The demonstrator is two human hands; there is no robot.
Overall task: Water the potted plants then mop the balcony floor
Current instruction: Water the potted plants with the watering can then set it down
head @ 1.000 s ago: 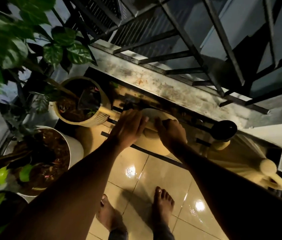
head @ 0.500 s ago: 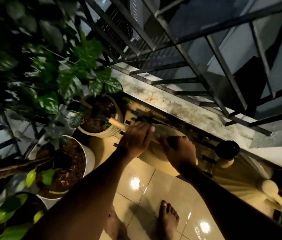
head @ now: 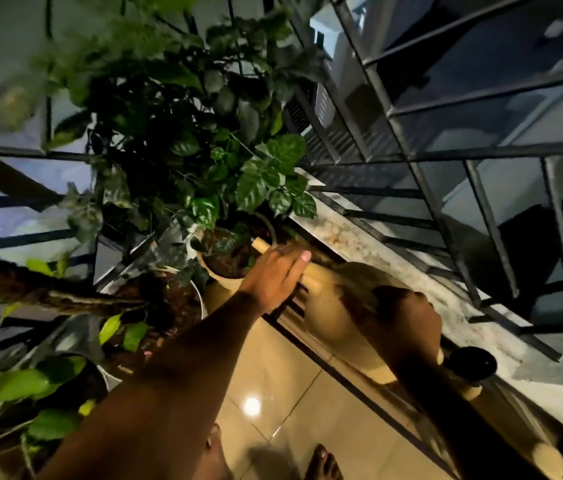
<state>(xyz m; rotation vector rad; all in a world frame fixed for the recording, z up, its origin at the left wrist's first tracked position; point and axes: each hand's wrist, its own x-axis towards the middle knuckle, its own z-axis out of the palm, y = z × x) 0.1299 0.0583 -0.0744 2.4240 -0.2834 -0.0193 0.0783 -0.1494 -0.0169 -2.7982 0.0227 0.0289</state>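
I hold a beige watering can in both hands above the tiled floor. My left hand lies over its spout, and the spout tip reaches the rim of a beige pot with dark soil and a leafy green plant. At the can's rear, my right hand grips it; the handle is hidden under the hand. A white pot with soil stands to the left of the beige one. More pale green leaves fill the lower left.
A stained concrete ledge and black metal railing run along the right. On the ledge's near end are a black round object and a second beige vessel. Glossy tiles and my bare feet are below.
The can has risen and tilted toward the beige pot, both hands moving with it. My view has swung up and left, bringing more foliage and railing into frame.
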